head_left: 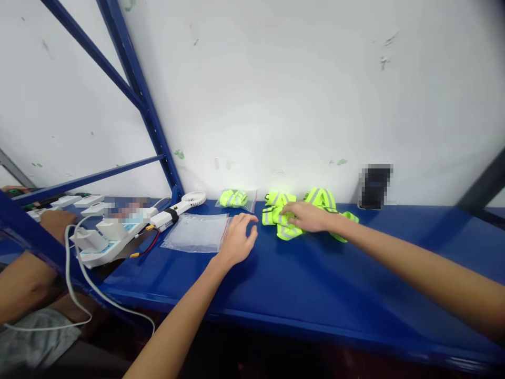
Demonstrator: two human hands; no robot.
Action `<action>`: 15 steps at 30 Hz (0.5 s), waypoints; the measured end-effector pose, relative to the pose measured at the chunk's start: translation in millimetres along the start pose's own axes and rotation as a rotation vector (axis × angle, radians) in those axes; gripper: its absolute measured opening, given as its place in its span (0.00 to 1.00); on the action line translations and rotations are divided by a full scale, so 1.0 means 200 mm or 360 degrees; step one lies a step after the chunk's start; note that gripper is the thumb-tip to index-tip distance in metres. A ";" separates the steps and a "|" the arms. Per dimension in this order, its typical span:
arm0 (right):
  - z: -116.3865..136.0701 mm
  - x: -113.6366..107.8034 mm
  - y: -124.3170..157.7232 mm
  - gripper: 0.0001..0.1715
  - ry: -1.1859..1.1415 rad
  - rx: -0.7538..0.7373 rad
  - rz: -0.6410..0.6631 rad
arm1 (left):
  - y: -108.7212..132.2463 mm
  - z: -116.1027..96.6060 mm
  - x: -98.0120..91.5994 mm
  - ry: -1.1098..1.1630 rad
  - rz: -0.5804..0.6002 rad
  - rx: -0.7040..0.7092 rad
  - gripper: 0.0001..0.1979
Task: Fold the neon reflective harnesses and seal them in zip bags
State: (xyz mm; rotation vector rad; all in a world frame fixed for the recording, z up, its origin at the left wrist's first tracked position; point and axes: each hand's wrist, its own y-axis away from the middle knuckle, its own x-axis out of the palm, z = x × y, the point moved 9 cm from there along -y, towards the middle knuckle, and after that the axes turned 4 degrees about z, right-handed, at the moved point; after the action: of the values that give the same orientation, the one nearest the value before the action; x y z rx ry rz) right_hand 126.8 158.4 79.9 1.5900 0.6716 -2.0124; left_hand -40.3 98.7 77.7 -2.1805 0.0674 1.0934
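My right hand (310, 216) lies on a pile of neon yellow reflective straps (282, 221) at the back of the blue shelf (315, 284), its fingers curled on the fabric. My left hand (236, 239) rests open on the shelf, fingers spread, just right of an empty clear zip bag (196, 232). Another strap sits packed in a small clear bag (234, 199) near the wall.
A white hand-held fan (182, 206) and a power strip with white chargers (104, 237) and a white cable lie at the left. A dark object (374, 187) leans against the wall at the right. Another person's arm and hand (55, 223) are at the far left.
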 end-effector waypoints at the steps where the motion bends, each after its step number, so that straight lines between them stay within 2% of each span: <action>1: -0.01 0.03 0.03 0.22 -0.0055 -0.0017 -0.0030 | -0.04 -0.02 0.05 0.0012 0.0082 0.0073 0.13; 5: 0.00 0.09 0.15 0.26 -0.0240 -0.0120 -0.0190 | -0.17 -0.09 0.30 0.0033 0.0485 0.0310 0.31; 7: 0.01 0.11 0.21 0.28 -0.0354 -0.0184 -0.0207 | -0.22 -0.08 0.38 0.0106 0.0600 0.0340 0.36; 10: 0.01 0.11 0.28 0.30 -0.0514 -0.0247 -0.0329 | -0.26 -0.05 0.40 0.0352 0.0564 0.0244 0.40; 12: 0.00 0.10 0.32 0.32 -0.0560 -0.0269 -0.0482 | -0.26 -0.04 0.40 0.0567 0.0571 0.0136 0.41; 15: -0.02 0.10 0.35 0.30 -0.0614 -0.0268 -0.0604 | -0.23 -0.02 0.39 0.0918 0.0513 -0.0074 0.40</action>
State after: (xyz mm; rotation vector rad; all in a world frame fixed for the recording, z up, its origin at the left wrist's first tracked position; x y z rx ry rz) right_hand 170.0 106.3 54.2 0.9903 1.0112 -2.3681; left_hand 27.9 150.3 47.2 -2.5188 0.6734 0.5917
